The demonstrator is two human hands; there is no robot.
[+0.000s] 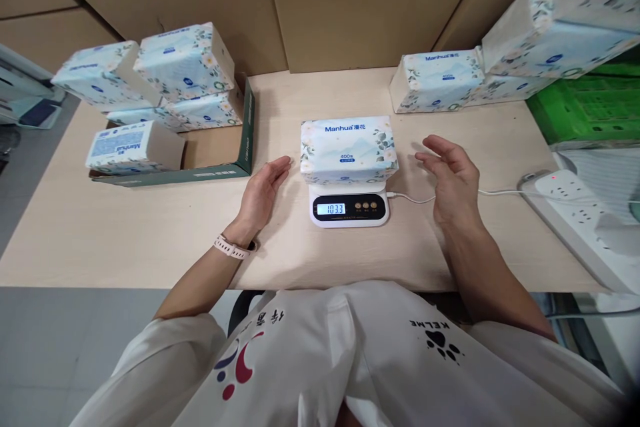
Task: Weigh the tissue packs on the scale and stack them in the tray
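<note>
A Manhua tissue pack (349, 147) lies flat on a white digital scale (349, 221), whose lit display reads 103.3. To the left of the pack is my left hand (263, 195), resting near the table with its fingers stretched out and holding nothing. My right hand (453, 180) is off to the other side, palm turned inward, fingers apart and nothing in them. Neither hand touches the pack. A thin white cable (415, 199) runs from the scale's right side, passing by my right hand.
At the left, a shallow green cardboard tray (215, 173) holds several tissue packs (185, 63). More packs (440, 80) are stacked at the back right beside a green crate (585, 110). A white power strip (575, 203) lies at the right edge. Brown cardboard (360, 7) stands behind the table.
</note>
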